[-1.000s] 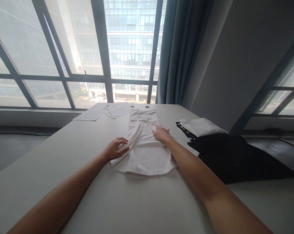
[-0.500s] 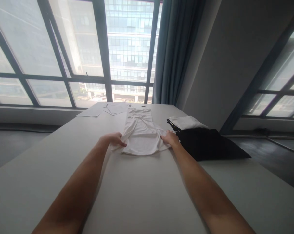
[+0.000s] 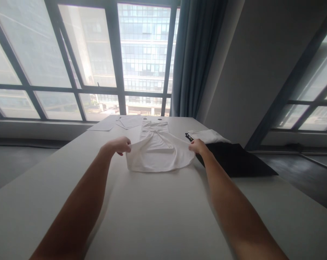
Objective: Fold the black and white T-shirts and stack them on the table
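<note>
A white garment (image 3: 158, 159) lies lengthwise on the white table, its far part gathered and wrinkled, its near part pulled out wide. Whether it is a dress or a top I cannot tell. My left hand (image 3: 120, 145) is closed on its left edge, slightly lifted from the table. On the opposite side my right hand (image 3: 198, 146) pinches the right edge. Between the hands the cloth stretches, with its curved near hem resting at the table surface.
Right of my right hand lies a black cloth (image 3: 239, 160) with a folded white cloth (image 3: 210, 136) on it. Sheets of paper (image 3: 103, 125) lie at the far left of the white table (image 3: 158, 209). Windows and a grey-blue curtain (image 3: 197, 57) stand behind.
Both hands have moved apart and up a little, the left one leftward and the right one rightward. The near part of the white garment has spread wider between them.
</note>
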`<state>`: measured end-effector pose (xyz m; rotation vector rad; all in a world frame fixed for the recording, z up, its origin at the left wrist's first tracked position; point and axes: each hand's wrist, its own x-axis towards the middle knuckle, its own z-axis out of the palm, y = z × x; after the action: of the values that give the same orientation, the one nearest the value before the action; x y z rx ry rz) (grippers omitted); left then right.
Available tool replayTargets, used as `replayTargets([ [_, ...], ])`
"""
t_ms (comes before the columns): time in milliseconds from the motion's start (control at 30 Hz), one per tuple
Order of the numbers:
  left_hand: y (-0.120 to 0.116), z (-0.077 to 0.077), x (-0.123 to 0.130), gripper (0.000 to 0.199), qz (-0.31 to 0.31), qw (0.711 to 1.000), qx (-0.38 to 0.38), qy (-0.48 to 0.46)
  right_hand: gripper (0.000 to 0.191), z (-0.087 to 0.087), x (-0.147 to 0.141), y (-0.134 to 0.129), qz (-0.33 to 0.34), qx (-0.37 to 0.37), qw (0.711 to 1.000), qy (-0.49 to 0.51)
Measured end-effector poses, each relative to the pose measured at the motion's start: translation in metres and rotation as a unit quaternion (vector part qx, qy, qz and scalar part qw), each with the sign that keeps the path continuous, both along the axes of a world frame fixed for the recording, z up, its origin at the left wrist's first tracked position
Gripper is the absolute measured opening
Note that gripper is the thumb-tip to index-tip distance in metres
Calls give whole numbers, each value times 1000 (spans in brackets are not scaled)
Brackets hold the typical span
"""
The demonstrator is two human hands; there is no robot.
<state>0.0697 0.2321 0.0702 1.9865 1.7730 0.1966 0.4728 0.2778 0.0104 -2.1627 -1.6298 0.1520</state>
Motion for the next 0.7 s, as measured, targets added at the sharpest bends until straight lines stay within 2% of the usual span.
replayTargets([
  [67,-10,13,13,25,-20,999,32,-5,25,16,-8,-6,35,4,998,57],
  [133,-19,19,30,22,-50,997,58,1,27,31,-23,-15,82,7,990,117],
  [200,-26,16,49,18,-78,992,95,23,27,40,-42,-25,134,-6,977,164],
  [300,-29,-1,74,13,-117,981,140,67,23,43,-72,-37,195,-55,961,188],
  [367,-28,-15,86,11,-153,978,118,76,20,40,-86,-42,223,-96,953,183],
  [467,-25,-31,93,9,-198,978,44,47,21,35,-98,-45,254,-132,943,173],
  [633,-14,-44,90,12,-230,973,-8,9,29,35,-105,-49,293,-135,930,176],
  [700,-8,-47,87,19,-242,970,-29,-9,35,34,-108,-51,314,-180,918,164],
])
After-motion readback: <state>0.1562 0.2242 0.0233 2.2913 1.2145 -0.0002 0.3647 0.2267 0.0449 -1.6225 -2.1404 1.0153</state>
